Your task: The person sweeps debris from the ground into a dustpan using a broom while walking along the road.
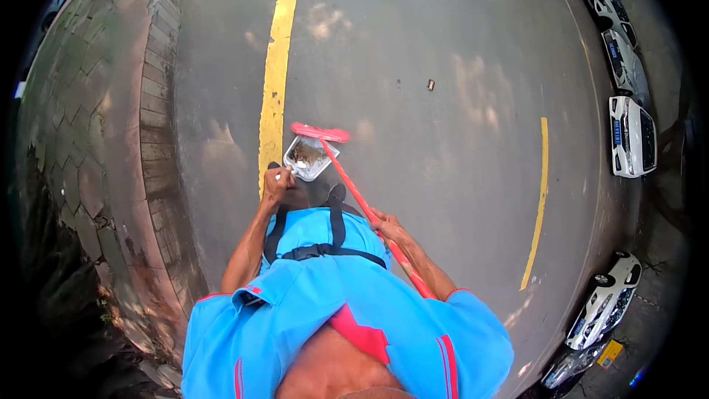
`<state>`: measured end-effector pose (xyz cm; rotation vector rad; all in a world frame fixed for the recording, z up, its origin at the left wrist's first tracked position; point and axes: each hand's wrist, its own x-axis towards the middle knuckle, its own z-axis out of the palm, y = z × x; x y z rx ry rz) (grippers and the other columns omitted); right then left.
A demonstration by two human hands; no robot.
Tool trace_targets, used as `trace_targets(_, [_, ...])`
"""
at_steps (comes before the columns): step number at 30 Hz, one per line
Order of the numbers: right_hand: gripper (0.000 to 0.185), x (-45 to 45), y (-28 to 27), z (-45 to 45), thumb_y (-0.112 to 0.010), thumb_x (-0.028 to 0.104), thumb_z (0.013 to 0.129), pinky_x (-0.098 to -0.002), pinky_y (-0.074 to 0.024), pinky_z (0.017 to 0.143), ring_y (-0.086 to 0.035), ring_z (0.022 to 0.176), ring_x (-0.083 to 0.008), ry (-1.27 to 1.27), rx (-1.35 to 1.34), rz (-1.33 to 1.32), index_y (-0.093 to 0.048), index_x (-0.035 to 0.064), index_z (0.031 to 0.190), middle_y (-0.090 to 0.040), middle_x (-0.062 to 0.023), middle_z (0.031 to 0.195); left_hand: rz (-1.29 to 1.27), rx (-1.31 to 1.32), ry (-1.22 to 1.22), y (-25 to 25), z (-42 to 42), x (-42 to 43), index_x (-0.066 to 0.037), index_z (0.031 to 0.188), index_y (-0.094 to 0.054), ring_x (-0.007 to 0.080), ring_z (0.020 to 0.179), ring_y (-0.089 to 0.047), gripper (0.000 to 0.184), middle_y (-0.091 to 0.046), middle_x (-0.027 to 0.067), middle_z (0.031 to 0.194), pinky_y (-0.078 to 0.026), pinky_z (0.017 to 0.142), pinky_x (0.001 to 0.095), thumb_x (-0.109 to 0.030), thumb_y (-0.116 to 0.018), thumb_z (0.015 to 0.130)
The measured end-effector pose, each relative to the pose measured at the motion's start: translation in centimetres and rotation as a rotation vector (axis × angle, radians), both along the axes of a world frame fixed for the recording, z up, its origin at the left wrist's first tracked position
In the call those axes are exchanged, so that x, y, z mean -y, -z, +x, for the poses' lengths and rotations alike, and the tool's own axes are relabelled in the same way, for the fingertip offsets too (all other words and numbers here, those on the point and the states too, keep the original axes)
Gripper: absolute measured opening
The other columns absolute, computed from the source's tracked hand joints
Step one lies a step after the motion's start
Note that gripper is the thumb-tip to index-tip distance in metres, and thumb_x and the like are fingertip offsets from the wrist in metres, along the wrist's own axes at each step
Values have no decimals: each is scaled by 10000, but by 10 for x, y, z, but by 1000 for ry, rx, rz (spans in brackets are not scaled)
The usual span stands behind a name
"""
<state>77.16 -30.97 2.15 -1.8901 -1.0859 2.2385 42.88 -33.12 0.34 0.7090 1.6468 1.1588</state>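
Note:
My left hand [278, 183] is closed around the pale handle of a dustpan [320, 172], which is low in front of my feet. Brown dirt and bits of white litter [304, 154] lie inside the pan. My right hand [385, 226] grips the red pole of a broom [353, 191]; the pole runs back under my right arm. The broom's red head [320, 132] is at the far edge of the dustpan, overlapping it in view. Whether the bristles touch the pan or the road, I cannot tell.
A small brown piece of litter [430, 85] lies on the grey road [413, 22] ahead to the right. A yellow line [278, 66] passes just left of the dustpan. The paved sidewalk [81, 155] and its curb run along the left. Parked cars [632, 137] line the right.

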Motion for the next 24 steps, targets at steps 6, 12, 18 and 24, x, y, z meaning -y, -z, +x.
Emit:
trace_targets(6, [695, -7, -63, -13, -516, -5, 728, -239, -313, 337, -416, 366, -92, 53, -86, -178, -344, 67, 1398, -480, -21, 559, 7, -64, 32, 8, -6, -3, -1, 570, -562, 93, 494, -460, 397, -518, 22, 529, -359, 481, 256, -260, -516, 867])
trace_targets(12, [686, -42, -16, -63, -522, 17, 738, -254, -314, 318, -404, 340, -105, -14, 40, 54, -338, 56, 1398, -477, -24, 552, 55, -25, -41, 4, -26, -2, 10, 566, -547, 88, 482, -449, 397, -499, 17, 515, -347, 462, 254, -248, -513, 867])
trace_targets(18, [683, -82, 22, -98, -526, 30, 744, -270, -369, 332, -449, 359, -130, -111, 65, 223, -327, 39, 1397, -486, -29, 545, 30, 62, -176, 2, -61, -23, 7, 540, -519, 84, 466, -442, 398, -495, 21, 504, -340, 446, 255, -218, -510, 867])
trace_targets(24, [626, -53, -12, -102, -550, 58, 739, -274, -446, 445, -548, 484, -135, -478, 181, 280, -406, -18, 1343, -571, -82, 616, 61, -37, -257, 19, -87, -44, 11, 544, -527, 92, 475, -469, 373, -499, 25, 494, -353, 451, 260, -200, -504, 850])
